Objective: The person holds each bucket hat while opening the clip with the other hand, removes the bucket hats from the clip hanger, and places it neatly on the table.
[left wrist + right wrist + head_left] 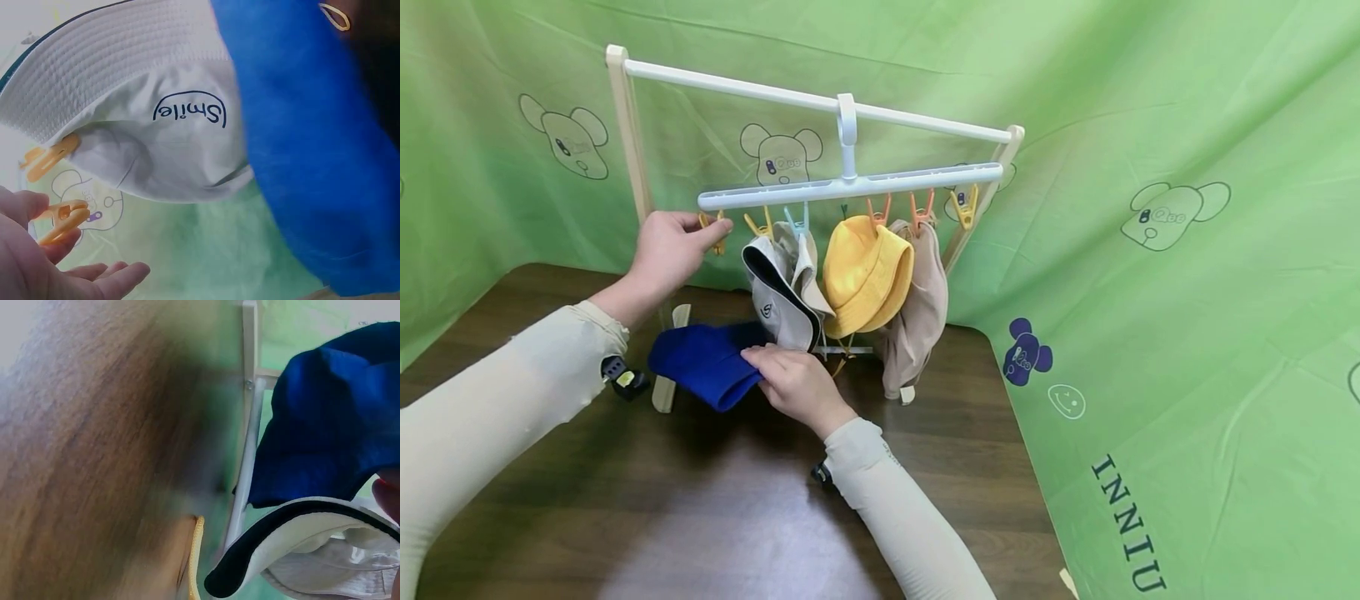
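My left hand (672, 252) pinches a yellow clothespin (717, 233) at the left end of the white hanger bar (850, 188). In the left wrist view, thumb and finger squeeze that clothespin (64, 220). Lower down, my right hand (801, 385) holds a blue hat (703, 360) by its edge, below the left clothespin and apart from it. Beside it hangs a white bucket hat (780, 302) with dark lining, held by a yellow clothespin (760, 223); "Smile" is printed on this hat (169, 137). In the right wrist view only fingertips show at the blue hat (337, 419).
A yellow bucket hat (865, 271) and a beige hat (917, 308) hang from orange clothespins. A light blue clothespin (797, 218) holds another pale hat. An unused yellow clothespin (965, 207) hangs at right. The wooden rack (632, 142) stands on a brown table (760, 517) before green cloth.
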Demonstrator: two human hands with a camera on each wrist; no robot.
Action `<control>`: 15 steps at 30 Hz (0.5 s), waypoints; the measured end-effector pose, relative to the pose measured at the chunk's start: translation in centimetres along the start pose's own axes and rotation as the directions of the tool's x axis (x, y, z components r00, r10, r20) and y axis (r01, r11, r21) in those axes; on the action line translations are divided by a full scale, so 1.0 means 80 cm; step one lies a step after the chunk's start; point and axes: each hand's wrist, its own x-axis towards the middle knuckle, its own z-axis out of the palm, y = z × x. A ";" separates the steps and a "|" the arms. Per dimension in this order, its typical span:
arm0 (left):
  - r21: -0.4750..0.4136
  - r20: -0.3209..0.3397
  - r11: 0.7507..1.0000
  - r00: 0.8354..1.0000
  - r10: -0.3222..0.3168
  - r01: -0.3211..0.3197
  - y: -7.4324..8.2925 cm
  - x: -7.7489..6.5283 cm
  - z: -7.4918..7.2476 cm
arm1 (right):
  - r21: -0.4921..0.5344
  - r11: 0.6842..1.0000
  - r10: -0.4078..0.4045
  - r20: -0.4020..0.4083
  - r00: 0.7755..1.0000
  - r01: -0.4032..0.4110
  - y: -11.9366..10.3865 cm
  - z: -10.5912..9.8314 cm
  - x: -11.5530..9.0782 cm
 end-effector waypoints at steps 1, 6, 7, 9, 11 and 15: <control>0.000 0.000 1.000 1.000 0.000 0.000 0.000 0.000 0.000 | 0.008 1.000 -0.011 0.004 1.000 0.011 0.000 0.000 0.000; 0.005 0.004 1.000 1.000 0.001 -0.001 -0.001 0.000 0.001 | 0.061 0.997 -0.055 0.025 0.998 0.053 0.002 0.000 -0.001; 0.004 0.005 1.000 1.000 0.003 -0.003 -0.002 0.000 0.001 | 0.068 0.996 -0.061 0.027 0.998 0.059 0.002 0.001 -0.001; 0.004 0.004 1.000 1.000 0.005 -0.005 -0.002 0.000 0.001 | 0.076 0.995 -0.069 0.027 0.997 0.067 0.001 0.003 -0.001; 0.002 0.001 1.000 1.000 0.006 -0.006 -0.003 0.001 0.002 | 0.068 0.995 -0.079 0.023 0.997 0.077 0.000 0.006 0.000; -0.001 -0.004 1.000 1.000 0.004 -0.004 -0.004 0.001 0.003 | 0.049 0.993 -0.105 0.023 0.994 0.104 -0.002 0.011 0.002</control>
